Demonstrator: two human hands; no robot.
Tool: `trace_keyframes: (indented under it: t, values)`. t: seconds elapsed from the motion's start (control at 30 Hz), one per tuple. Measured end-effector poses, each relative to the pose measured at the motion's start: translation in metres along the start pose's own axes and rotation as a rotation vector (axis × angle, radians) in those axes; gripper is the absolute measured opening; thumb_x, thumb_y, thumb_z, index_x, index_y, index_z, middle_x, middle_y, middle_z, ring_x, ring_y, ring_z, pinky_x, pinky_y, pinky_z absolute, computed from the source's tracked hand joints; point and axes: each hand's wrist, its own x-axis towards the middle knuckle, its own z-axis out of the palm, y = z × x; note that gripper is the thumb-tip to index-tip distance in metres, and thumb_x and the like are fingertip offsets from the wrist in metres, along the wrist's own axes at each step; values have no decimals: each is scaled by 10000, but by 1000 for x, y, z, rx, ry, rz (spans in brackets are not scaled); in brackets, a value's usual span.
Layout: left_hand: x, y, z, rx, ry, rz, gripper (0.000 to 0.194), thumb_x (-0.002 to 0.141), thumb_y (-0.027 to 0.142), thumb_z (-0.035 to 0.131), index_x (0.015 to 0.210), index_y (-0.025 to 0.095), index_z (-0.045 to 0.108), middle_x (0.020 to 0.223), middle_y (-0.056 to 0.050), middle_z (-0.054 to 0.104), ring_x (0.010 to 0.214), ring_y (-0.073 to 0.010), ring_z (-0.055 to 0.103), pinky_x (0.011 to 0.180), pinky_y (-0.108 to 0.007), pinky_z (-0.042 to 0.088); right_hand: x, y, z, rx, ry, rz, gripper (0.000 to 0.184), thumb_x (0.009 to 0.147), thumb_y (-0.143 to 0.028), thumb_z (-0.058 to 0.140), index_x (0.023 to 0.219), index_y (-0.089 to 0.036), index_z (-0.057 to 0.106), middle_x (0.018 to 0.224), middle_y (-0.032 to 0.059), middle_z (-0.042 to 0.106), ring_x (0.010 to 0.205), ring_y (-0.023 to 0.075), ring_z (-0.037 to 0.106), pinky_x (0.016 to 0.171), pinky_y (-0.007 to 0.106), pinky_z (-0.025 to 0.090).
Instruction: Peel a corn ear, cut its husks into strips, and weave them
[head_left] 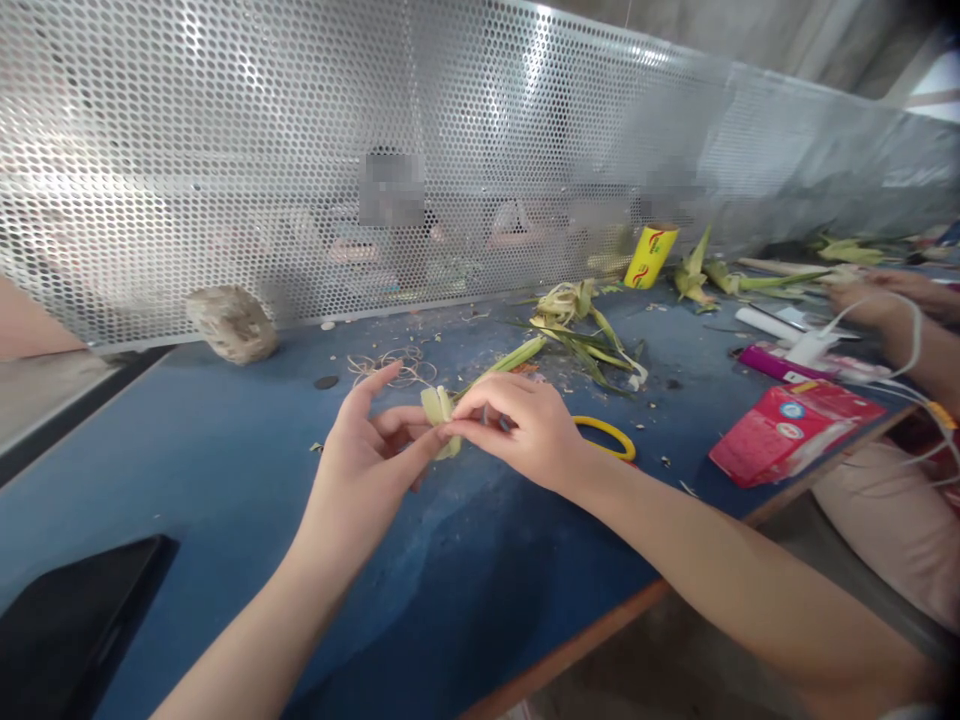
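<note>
A small folded piece of pale green corn husk [436, 406] is pinched between my two hands above the blue table. My left hand [371, 440] grips its lower left side with thumb and fingers, the index finger stretched upward. From the right, my right hand [521, 420] pinches the same piece between thumb and forefinger. Just behind the hands lies a loose tangle of thin string [394, 368]. A green stalk [517, 355] runs back from the fingers toward a heap of husks [566, 305]. Scissors with a yellow handle [611, 437] lie partly hidden behind my right wrist.
A perforated metal screen [300, 120] borders the table's back. A stone-like block [232, 325] stands at left, a black phone-like object [90, 620] at front left. A yellow packet [651, 257], red packet [787, 430] and purple object [780, 364] are right, near another person's hands [870, 300].
</note>
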Motion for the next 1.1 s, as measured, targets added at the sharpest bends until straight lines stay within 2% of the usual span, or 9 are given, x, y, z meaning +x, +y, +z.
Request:
trace_keyframes:
  t: [0.07,0.23,0.33,0.47,0.6,0.7,0.87,1.1]
  values:
    - [0,1,0,-3,3,8,822,578,224,745,1292,165,341,669,30,629,437,-61,456,392,-179,352,0,2,0,33,-8,-6,152,806,-306,600,738,-179,552,668,-24,582,529,51,483,499,172,378]
    - [-1,0,1,22,4,-13,870,580,196,725,1333,165,289,664,31,629,431,-62,447,385,-176,344,0,3,-2,48,-80,-151,106,853,-256,541,779,-181,554,747,-1,617,669,72,557,571,181,405]
    - [-1,-2,1,44,-18,18,822,625,189,686,1338,167,278,692,23,629,483,-72,483,429,-179,366,2,1,-4,70,-149,-104,124,859,-264,532,770,-181,558,768,2,606,719,75,558,623,187,413]
    - [0,-5,-1,57,-88,33,846,631,181,687,1355,183,249,751,8,633,636,-108,553,524,-195,408,4,1,-7,98,-213,10,150,840,-278,560,735,-174,531,733,-15,565,677,67,522,618,188,395]
    - [-2,-3,-1,23,-145,48,823,675,197,657,1377,191,228,815,-18,637,704,-126,569,575,-225,438,4,4,-9,75,-192,4,166,834,-296,566,732,-172,522,727,-12,557,633,67,497,579,185,375]
    - [-4,-1,0,19,-117,54,823,697,215,645,1395,191,210,808,-24,652,658,-118,564,554,-225,432,3,6,-10,36,-190,-24,163,834,-282,561,724,-171,515,726,-3,565,630,74,505,566,188,368]
    - [-2,1,-1,16,-127,-19,910,665,222,687,1411,186,167,812,-26,677,527,-74,490,470,-193,380,2,7,-9,18,-179,-12,151,818,-276,581,728,-174,514,722,-13,570,605,62,492,553,177,360]
    - [-1,6,-4,-25,-188,-68,834,695,225,668,1397,177,222,699,-2,659,477,-70,451,468,-200,357,2,5,-9,90,-127,103,331,738,-401,653,699,-191,400,687,-36,511,505,45,392,484,186,309]
